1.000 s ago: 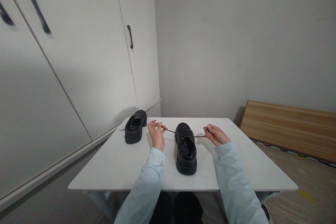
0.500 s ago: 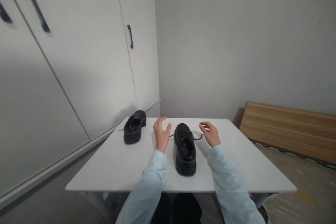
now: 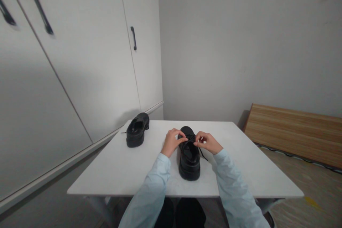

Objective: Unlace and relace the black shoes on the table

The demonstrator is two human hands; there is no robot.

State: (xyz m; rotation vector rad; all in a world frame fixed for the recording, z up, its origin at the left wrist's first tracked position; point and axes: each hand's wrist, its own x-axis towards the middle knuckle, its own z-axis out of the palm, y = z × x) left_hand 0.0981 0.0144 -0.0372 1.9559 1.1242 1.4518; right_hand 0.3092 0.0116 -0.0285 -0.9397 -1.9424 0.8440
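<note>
A black lace-up shoe (image 3: 189, 171) stands upright on the white table (image 3: 112, 171), its heel towards me and its toe pointing away. Over its lacing, my left hand (image 3: 172, 142) reaches in from the left, thumb and fingers pinched on the shoelace. My right hand (image 3: 208, 143) pinches the lace from the other side, close to the left fingertips. One loose end of the black shoelace (image 3: 203, 155) hangs down on the shoe's right side. The fingers partly cover the front of the shoe, so the lace between them is hard to see.
A second black shoe (image 3: 135, 139) rests at the table's far left, a lace end sticking out beside it. White cabinets (image 3: 107, 78) with dark handles line the left, and a grey wall (image 3: 213, 50) stands behind. A wood-grain board (image 3: 294, 131) leans at the right.
Both hands have come inward from either side of the near shoe to its lacing, and their fingers have closed on the lace. The right lace end now hangs lower.
</note>
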